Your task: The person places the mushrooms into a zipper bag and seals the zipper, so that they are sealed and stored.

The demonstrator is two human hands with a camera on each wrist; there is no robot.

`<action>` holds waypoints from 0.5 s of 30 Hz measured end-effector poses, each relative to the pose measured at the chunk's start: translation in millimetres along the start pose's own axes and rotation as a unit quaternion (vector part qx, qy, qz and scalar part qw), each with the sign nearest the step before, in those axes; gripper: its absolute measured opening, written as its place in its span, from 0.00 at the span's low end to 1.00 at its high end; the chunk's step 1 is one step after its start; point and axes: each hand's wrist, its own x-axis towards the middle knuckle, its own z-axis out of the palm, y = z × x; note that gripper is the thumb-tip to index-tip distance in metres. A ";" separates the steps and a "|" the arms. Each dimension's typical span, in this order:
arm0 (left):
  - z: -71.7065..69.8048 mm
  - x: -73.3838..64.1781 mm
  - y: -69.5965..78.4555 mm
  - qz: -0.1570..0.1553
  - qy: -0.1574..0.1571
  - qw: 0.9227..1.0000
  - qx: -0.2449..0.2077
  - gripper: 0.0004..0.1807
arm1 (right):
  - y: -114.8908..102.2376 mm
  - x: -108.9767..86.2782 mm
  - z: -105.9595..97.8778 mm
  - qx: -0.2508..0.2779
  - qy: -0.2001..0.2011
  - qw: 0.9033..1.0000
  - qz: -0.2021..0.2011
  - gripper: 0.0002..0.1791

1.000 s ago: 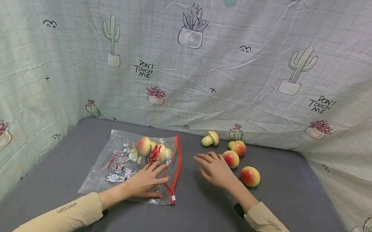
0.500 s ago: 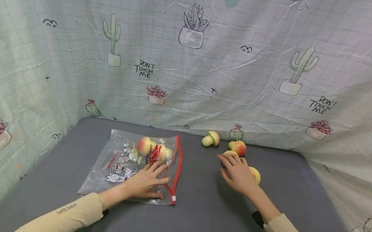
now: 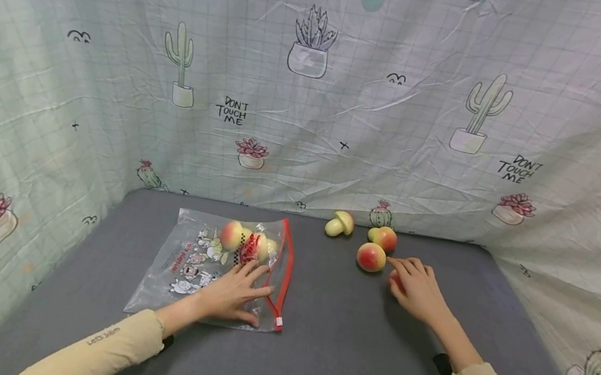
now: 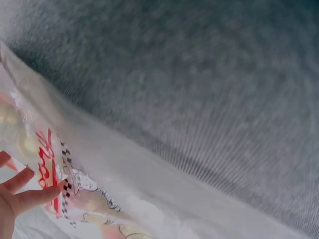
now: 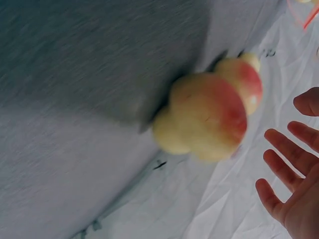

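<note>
Left hand (image 3: 230,292) is resting on the clear zip bag (image 3: 158,276), fingers spread, toy mushrooms (image 3: 231,236) inside. Right hand (image 3: 416,291) isn't gripping anything visible, fingers loose right beside a red-and-yellow mushroom (image 3: 371,258), two more (image 3: 384,239) behind.

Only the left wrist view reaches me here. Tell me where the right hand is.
Observer: The head view shows the right hand to the right of the plastic bag, its fingertips close beside a rounded red-and-yellow piece.
Operator: Give me the position of the bag's slider.
Observer: The white slider is at the near end of the red strip.
Operator: Now name whatever lies outside the bag, nearest that strip.
Observer: A pale yellow mushroom, near the back of the table.
</note>
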 end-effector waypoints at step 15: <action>-7.3 0.3 -2.6 0.019 -0.026 0.999 0.028 0.46 | 37.0 -24.7 -6.3 0.004 -0.040 0.999 0.037 0.22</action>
